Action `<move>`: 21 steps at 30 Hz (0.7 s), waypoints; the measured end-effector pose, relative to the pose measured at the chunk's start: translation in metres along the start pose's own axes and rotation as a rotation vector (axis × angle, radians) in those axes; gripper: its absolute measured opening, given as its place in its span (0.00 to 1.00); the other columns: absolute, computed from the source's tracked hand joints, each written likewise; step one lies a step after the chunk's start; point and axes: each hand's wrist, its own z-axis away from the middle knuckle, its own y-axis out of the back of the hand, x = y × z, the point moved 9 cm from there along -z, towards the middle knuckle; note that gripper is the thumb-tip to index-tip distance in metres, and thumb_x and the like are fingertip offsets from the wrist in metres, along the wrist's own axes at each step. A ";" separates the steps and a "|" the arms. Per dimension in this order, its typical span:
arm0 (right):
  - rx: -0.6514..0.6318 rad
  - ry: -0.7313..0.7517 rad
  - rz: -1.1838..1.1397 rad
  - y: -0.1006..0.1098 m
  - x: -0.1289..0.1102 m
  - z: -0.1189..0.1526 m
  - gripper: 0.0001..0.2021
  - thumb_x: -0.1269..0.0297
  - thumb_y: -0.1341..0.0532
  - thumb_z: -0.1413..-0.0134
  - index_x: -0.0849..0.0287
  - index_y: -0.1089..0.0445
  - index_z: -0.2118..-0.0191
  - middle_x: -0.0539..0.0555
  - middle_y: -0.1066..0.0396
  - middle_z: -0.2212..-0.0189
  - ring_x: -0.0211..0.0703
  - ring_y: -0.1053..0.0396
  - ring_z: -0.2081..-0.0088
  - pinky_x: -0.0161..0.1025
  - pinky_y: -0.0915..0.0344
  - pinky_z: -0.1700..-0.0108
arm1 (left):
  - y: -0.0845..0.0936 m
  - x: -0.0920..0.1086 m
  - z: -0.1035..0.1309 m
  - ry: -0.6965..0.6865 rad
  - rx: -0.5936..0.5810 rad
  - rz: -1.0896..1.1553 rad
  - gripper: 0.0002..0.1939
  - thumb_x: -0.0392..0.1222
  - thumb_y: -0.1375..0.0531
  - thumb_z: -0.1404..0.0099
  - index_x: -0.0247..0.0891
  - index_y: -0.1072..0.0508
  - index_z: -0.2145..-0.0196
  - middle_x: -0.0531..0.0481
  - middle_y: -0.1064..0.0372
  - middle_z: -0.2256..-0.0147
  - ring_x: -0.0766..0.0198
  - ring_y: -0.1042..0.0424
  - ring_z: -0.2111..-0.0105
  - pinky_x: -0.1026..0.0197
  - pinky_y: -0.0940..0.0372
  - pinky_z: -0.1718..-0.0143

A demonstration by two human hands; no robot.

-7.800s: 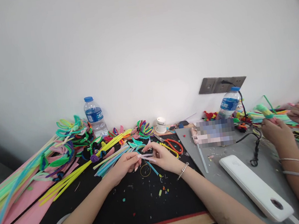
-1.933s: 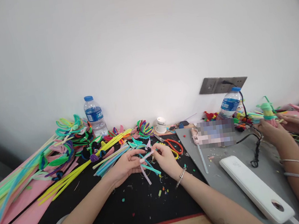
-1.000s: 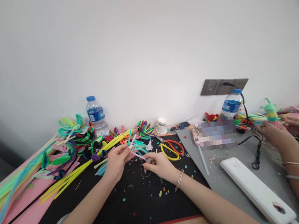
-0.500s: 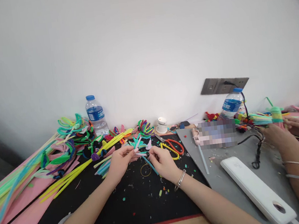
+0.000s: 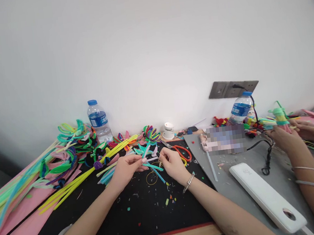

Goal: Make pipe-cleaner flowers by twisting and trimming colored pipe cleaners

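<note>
My left hand (image 5: pixel 127 170) pinches a small cluster of teal and lavender pipe cleaners between thumb and fingers, above the black mat (image 5: pixel 112 218). A lavender pipe cleaner (image 5: pixel 151 159) stretches from there to my right hand (image 5: pixel 172 164), whose fingertips are closed at its other end. Teal strands (image 5: pixel 156 166) stick out between the hands, and a blue pipe cleaner (image 5: pixel 159 175) slants down below them. Just behind my right hand are scissors (image 5: pixel 184 153) with red and yellow handles. A thin ring-shaped band (image 5: pixel 152 178) lies on the mat under the hands.
On the left are bundled pipe cleaners (image 5: pixel 68 183), pink sheets (image 5: pixel 19 233) and a water bottle (image 5: pixel 99 120). A paper cup (image 5: pixel 168 131) stands by the wall. At right are a glue gun (image 5: pixel 209 157), a white power bank (image 5: pixel 267 197), and another person's hands (image 5: pixel 287 137) holding a green-and-pink bundle.
My hands have drawn slightly apart, and more of the lavender and teal pipe cleaners shows between them. The other person's bundle has tilted and shifted left. The view has shifted slightly.
</note>
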 end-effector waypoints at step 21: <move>-0.140 -0.414 -0.830 -0.036 0.026 0.010 0.12 0.64 0.35 0.60 0.61 0.36 0.68 0.47 0.30 0.81 0.33 0.32 0.82 0.28 0.36 0.79 | 0.001 -0.004 0.001 -0.002 0.037 0.061 0.19 0.49 0.33 0.54 0.36 0.31 0.68 0.51 0.24 0.75 0.56 0.23 0.73 0.58 0.30 0.68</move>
